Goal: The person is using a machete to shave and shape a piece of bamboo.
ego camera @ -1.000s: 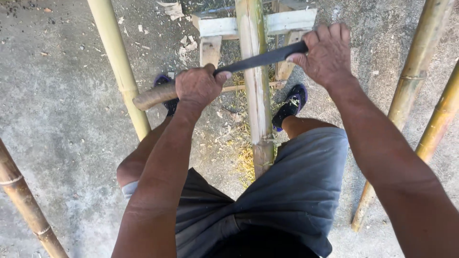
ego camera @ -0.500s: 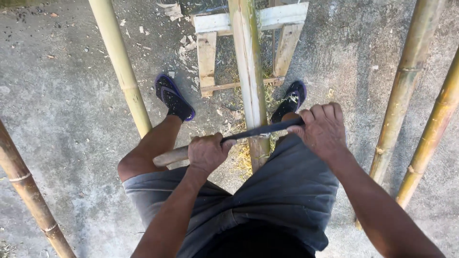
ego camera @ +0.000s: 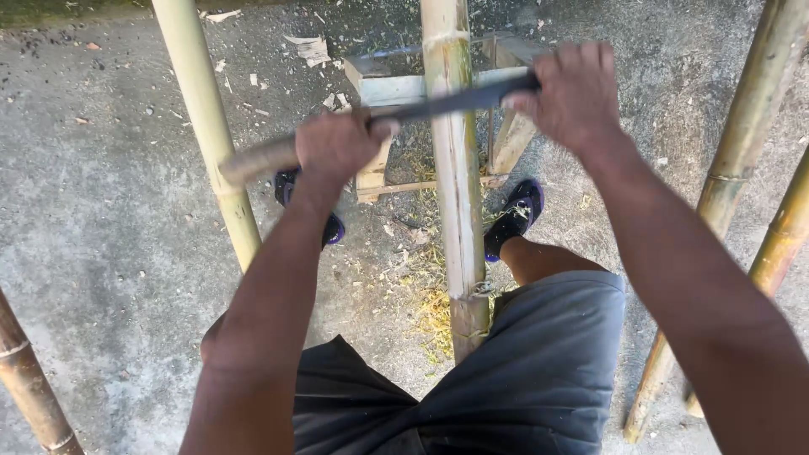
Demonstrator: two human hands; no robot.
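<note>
Outdoor work area on bare concrete, sun lying across most of it.

Grey concrete floor (ego camera: 109, 227) is showing stains and rough patches, with pale wood chips (ego camera: 308, 46) and straw-coloured shavings (ego camera: 434, 307) lying scattered over it. A small wooden trestle (ego camera: 383, 84) is standing at the top of the view. Spare bamboo poles are leaning at the left (ego camera: 206, 126), lower left (ego camera: 29, 383) and right (ego camera: 746, 160). Hard shadows are falling across the floor.
</note>
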